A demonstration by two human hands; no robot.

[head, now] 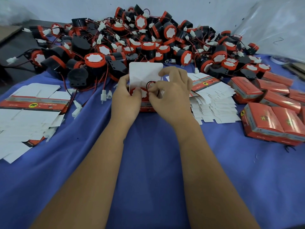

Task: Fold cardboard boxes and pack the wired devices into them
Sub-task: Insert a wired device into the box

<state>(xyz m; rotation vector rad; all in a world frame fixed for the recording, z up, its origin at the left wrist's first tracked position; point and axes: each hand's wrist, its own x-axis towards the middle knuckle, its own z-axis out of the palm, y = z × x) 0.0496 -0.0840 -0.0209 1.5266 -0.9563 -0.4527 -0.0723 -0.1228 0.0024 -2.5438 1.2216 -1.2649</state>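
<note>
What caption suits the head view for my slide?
Two bare hands, left hand and right hand, tuck a red-faced wired device into an open red cardboard box.

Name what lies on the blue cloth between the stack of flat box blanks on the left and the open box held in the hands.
In the head view, between the flat blanks and the open box, loose white connectors on red-black wires lie on the blue cloth.

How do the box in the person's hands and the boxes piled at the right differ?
The box in hand stands upright with its white lid flap raised; the closed boxes lie on their sides, flaps shut. A red-faced device shows inside the held one; the others' contents are hidden. The left hand steadies it while the right hand pinches the wire; nothing touches the pile. Both share the red print.
</note>
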